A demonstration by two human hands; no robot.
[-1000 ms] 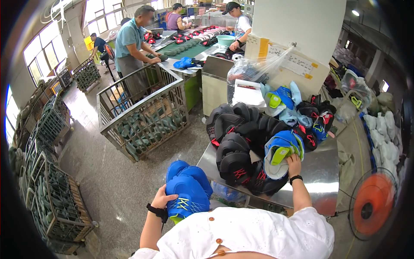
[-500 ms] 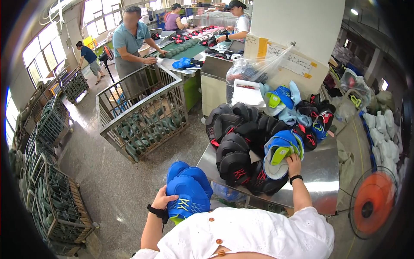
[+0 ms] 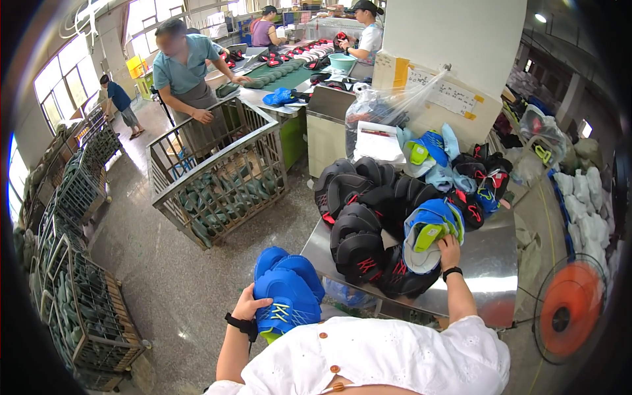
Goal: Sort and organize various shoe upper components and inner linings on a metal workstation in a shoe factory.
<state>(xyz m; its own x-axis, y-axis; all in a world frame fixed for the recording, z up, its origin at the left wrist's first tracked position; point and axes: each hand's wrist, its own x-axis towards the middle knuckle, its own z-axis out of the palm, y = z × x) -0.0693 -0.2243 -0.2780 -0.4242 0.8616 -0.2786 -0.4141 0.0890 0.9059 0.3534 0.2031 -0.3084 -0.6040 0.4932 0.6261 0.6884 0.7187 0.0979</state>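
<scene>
At lower centre, the left hand (image 3: 246, 305) clasps the left side of stacked blue shoe uppers (image 3: 284, 293), while the nearer right hand (image 3: 449, 250) pinches the blue-and-lime shoe upper (image 3: 421, 216) lying up-left of it, right of centre, over the desk (image 3: 490, 257).

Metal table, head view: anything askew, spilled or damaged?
No visible spill or damage. Just untidy: black shoe uppers lie in an uneven, overlapping heap on the metal table, and the blue-and-green uppers at the right hand rest against them, breaking the colour grouping.
</scene>
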